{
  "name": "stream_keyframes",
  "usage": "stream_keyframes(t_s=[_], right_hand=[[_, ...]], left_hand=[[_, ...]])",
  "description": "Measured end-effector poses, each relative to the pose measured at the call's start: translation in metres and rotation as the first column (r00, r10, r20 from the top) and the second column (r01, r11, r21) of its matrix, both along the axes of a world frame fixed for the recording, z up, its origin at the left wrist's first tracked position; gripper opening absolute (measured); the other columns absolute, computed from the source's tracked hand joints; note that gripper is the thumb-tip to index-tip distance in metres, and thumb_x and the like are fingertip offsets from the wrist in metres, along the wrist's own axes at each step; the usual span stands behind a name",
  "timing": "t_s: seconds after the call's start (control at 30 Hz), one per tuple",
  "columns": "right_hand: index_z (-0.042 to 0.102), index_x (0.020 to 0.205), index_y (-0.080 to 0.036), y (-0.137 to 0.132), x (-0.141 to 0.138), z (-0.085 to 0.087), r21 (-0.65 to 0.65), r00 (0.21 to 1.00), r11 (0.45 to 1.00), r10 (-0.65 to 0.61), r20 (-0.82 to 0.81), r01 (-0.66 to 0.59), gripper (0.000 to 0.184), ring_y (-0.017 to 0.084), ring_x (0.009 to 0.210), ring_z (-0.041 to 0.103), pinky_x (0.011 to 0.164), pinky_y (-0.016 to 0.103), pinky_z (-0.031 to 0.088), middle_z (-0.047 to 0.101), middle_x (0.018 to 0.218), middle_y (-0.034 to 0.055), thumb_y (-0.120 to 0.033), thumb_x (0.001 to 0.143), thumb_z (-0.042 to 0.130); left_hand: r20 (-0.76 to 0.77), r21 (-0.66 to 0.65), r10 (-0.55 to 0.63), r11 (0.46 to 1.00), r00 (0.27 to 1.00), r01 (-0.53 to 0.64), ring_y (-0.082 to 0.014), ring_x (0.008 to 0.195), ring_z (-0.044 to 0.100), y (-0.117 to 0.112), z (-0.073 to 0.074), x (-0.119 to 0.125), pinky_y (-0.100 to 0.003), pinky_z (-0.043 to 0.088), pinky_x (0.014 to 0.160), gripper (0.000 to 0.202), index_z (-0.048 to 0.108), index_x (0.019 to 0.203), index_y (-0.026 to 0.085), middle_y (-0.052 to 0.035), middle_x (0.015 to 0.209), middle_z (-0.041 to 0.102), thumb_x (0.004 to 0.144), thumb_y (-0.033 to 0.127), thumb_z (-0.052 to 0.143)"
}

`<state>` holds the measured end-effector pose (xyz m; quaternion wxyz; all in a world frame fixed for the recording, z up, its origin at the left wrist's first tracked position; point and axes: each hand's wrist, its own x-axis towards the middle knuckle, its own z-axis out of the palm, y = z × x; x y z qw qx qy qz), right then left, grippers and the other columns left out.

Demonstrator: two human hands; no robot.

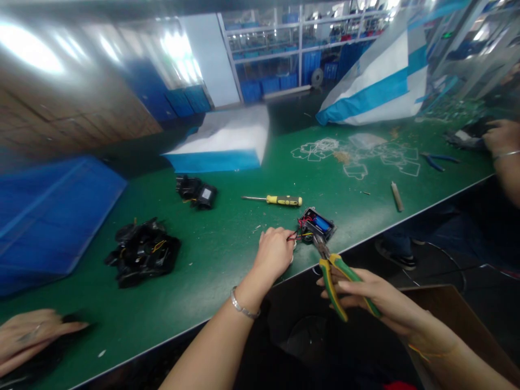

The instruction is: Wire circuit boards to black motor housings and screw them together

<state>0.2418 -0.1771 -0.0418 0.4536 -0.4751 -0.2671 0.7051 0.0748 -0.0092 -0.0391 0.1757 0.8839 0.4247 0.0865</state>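
Note:
My right hand [365, 292] is closed round the handles of the pliers [322, 248], which have green and yellow grips. The handles are spread, and the metal jaws reach the near edge of a small open black case [324, 225]. Inside the case I see a blue part and red wires. To its left, my left hand [276, 252] is closed at the thin wires [299, 236] running from the case. Its fingertips are partly hidden. Just beyond both hands, a yellow and black screwdriver [284, 200] lies on the green bench [227, 233].
Black assemblies [142, 252] and a smaller black unit [197, 192] lie to the left, near a blue bin [57, 211]. White rings [320, 149], blue-handled pliers [439, 161] and a tube [397, 196] are to the right. Co-workers' hands [32, 336] show at both sides.

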Motion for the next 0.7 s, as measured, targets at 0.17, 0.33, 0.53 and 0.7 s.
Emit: stream_keyframes(t_s=[0.17, 0.33, 0.53, 0.7], right_hand=[[0.063, 0.114, -0.020, 0.008, -0.012, -0.005, 0.000, 0.999, 1.000, 0.016, 0.043, -0.016, 0.038, 0.026, 0.107, 0.059, 0.092, 0.043, 0.046, 0.063, 0.115, 0.0103, -0.041, 0.082, 0.063], [0.064, 0.110, -0.021, 0.012, -0.018, -0.006, -0.002, 0.996, 0.999, 0.044, 0.082, -0.044, 0.036, 0.023, 0.103, 0.060, 0.090, 0.040, 0.047, 0.065, 0.107, 0.0069, -0.042, 0.081, 0.064], [0.064, 0.105, -0.018, 0.014, -0.022, -0.007, 0.006, 0.996, 0.999, 0.043, 0.081, -0.044, 0.034, 0.024, 0.100, 0.059, 0.088, 0.039, 0.047, 0.064, 0.100, 0.0061, -0.042, 0.082, 0.063], [0.063, 0.107, -0.019, 0.014, -0.028, -0.005, 0.016, 0.996, 1.000, 0.007, 0.092, -0.009, 0.035, 0.024, 0.099, 0.060, 0.086, 0.040, 0.047, 0.064, 0.100, 0.0065, -0.044, 0.083, 0.061]], left_hand=[[0.018, -0.050, 0.025, 0.998, 1.000, -0.024, -0.0194, 0.093, 0.054, 0.003, -0.001, 0.001, -0.031, 0.040, 0.084, 0.032, 0.067, 0.090, 0.020, -0.0057, 0.093, 0.067, 0.091, 0.027, 0.036], [0.080, -0.137, 0.035, 0.990, 0.996, -0.024, -0.0184, 0.090, 0.056, 0.011, -0.003, -0.001, -0.029, 0.041, 0.081, 0.032, 0.069, 0.090, 0.021, -0.0051, 0.092, 0.068, 0.091, 0.030, 0.038], [0.100, -0.203, -0.020, 0.978, 0.995, 0.040, -0.0171, 0.091, 0.056, 0.012, -0.001, -0.003, -0.031, 0.040, 0.089, 0.032, 0.071, 0.088, 0.025, -0.0012, 0.095, 0.069, 0.090, 0.029, 0.039], [0.059, -0.230, -0.031, 0.972, 0.998, 0.044, -0.0176, 0.091, 0.056, 0.011, 0.004, -0.004, -0.032, 0.040, 0.089, 0.031, 0.070, 0.084, 0.024, -0.0014, 0.087, 0.069, 0.090, 0.030, 0.040]])
